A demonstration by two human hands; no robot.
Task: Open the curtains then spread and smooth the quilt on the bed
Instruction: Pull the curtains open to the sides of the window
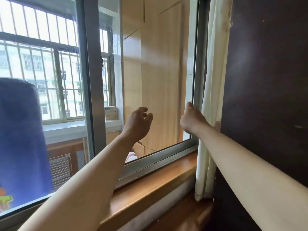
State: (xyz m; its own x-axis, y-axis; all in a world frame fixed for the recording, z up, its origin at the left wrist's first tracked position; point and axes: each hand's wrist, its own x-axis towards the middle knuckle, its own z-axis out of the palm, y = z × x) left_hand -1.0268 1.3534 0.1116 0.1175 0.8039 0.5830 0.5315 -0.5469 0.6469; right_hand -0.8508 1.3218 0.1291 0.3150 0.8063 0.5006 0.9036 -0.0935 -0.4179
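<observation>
Clearly the cream curtain (pixel 212 72) hung bunched at the far right; the left hand (pixel 138 124) hovered loose-fingered and empty, while the right hand (pixel 191 119) lay against its edge, grip hidden. Pushing the folds fully aside seemed wise.

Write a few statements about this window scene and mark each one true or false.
1. The left hand holds nothing. True.
2. The cream curtain covers the whole glass. False: it is bunched at the window's right side.
3. A blue cloth shows at the left. True.
4. The right hand rests on the wooden sill. False: it is raised above the sill, at the frame's right edge beside the curtain.
</observation>
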